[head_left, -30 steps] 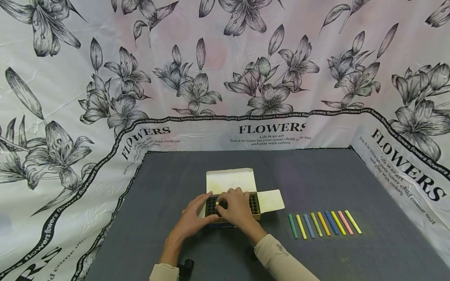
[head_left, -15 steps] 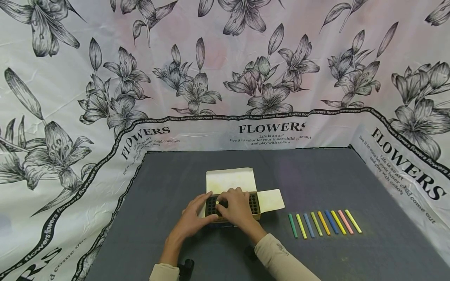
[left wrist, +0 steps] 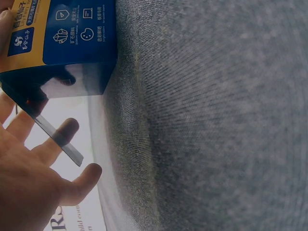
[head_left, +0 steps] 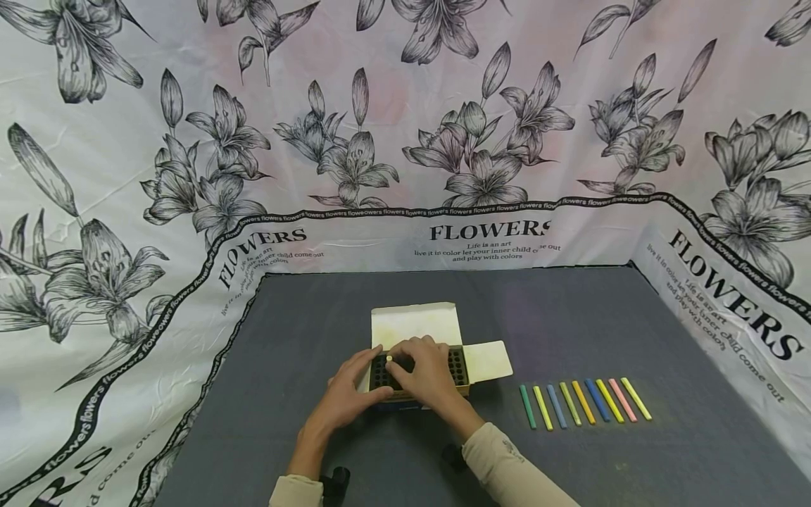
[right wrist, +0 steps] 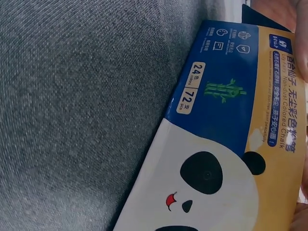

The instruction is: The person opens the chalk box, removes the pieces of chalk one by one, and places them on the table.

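An open chalk box [head_left: 418, 396] with a dark holed insert stands mid-table, its white lid [head_left: 415, 324] laid back. My left hand [head_left: 347, 394] holds the box's left end, thumb at the front edge and a finger toward the back. In the left wrist view, other fingers of that hand spread by the side flap [left wrist: 53, 134]. Over the insert, my right hand [head_left: 426, 370] pinches a pale yellow chalk stick [head_left: 389, 358] between thumb and forefinger; only its tip shows. A panda is printed on the box's front [right wrist: 211, 159] in the right wrist view.
Several coloured chalk sticks [head_left: 586, 403] lie in a row on the dark grey tabletop [head_left: 545, 310], right of the box. One white flap [head_left: 488, 362] juts from the box's right end. A flower-printed curtain [head_left: 481, 243] borders the table at the back and sides.
My right hand has shifted slightly up and left over the insert, and the pinched chalk's tip with it. My left hand and the box stay put.
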{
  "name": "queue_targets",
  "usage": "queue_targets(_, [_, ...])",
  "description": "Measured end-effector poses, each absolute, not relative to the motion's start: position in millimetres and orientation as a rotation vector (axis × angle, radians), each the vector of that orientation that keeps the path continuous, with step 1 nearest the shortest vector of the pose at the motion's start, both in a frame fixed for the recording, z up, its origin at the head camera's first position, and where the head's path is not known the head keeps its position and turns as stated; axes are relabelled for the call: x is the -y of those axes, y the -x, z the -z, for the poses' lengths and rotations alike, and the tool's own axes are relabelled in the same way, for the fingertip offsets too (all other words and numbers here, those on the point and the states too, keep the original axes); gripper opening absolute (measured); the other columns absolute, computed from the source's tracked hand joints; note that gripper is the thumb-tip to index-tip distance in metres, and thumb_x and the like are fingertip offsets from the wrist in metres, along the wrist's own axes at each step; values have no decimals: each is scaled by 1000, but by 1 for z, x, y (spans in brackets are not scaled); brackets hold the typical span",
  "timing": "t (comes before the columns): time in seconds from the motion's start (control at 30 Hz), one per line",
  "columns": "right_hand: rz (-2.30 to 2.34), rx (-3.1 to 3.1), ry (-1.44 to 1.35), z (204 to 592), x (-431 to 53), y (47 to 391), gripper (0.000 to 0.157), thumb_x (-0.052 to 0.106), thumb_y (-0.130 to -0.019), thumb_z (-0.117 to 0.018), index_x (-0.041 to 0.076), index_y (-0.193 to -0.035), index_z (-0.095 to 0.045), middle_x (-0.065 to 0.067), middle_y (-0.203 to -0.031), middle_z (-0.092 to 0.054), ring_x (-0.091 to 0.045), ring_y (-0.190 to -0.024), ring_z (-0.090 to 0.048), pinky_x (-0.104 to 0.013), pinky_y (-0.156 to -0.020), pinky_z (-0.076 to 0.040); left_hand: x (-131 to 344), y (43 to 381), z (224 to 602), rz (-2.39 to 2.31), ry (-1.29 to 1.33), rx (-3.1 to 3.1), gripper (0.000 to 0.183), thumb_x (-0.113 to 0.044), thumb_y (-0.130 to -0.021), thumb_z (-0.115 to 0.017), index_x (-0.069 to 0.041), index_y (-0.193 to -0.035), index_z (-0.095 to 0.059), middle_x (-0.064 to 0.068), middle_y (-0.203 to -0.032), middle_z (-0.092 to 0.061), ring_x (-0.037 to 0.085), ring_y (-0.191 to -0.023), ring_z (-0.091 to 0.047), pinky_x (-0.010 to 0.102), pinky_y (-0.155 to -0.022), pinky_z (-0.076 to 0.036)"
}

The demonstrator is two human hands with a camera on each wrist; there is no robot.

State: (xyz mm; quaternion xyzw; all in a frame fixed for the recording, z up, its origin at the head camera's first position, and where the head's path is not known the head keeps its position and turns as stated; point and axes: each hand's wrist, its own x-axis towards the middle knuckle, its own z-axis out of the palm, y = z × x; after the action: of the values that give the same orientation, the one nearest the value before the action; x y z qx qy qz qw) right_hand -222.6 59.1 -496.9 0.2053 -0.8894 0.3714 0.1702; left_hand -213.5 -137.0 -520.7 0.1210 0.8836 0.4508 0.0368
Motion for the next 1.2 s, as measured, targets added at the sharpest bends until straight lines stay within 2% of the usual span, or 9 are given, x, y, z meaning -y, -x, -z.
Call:
queue_targets(0.23, [-1146,2416,-659,494,-63,225,15,22,-93,-76,13,-105,-77,1,-98,-76,-16,-87,-57,-48,-90,-35,136,213,520,-1376,-367,-2733,81,-48,-84,-82,-32,-155,-45,7,-162,-41,39,-151,-33,78,-113,-15])
queue_targets(0.43, [-1200,2350,-655,492,-65,223,16,18,-90,-79,13,-105,-76,0,-95,-76,-17,-87,-60,-49,-92,-36,135,212,520,-1370,-369,-2735,81,-47,-84,-82,-30,-155,-45,8,-162,-41,39,-151,-33,78,-114,-14])
queue_targets(0.9, [-1164,2195,-644,485,-84,224,14,13,-88,-80,12,-102,-75,-1,-88,-72,-18,-82,-62,-46,-89,-36,134,213,521,-1361,-354,-2741,80,-44,-85,-82,-29,-155,-45,9,-162,-40,40,-151,-32,79,-113,-15])
queue_targets(1.2, [-1177,2097,-636,485,-112,227,22,7,-86,-80,7,-107,-74,-2,-87,-74,-19,-80,-60,-43,-87,-32,133,212,521,-1354,-351,-2746,81,-44,-85,-82,-30,-155,-46,10,-163,-39,40,-152,-32,78,-113,-16])
